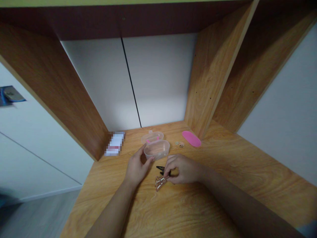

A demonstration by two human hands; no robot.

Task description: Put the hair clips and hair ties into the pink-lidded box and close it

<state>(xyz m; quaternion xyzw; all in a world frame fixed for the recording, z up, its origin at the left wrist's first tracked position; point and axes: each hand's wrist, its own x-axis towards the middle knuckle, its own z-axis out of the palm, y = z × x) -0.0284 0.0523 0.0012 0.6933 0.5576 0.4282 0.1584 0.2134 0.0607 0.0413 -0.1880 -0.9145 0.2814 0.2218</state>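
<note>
My left hand (136,167) has its thumb and fingers around the near left side of a clear plastic box (156,154), which stands open on the wooden desk. The box's hinged lid (158,134) lies back behind it, with a pink strip showing. My right hand (182,168) is closed in a pinch at the end of a rose-gold metal hair claw clip (160,182), just in front of the box. Black hair clips (160,168) lie beside those fingertips, partly covered by the hand.
A pink oval piece (191,138) lies at the back right by the upright wooden panel (210,79). Small hair ties (181,144) sit left of it. At the back left is a blurred-out card or phone (115,143). A shelf (123,19) overhangs the desk (158,215).
</note>
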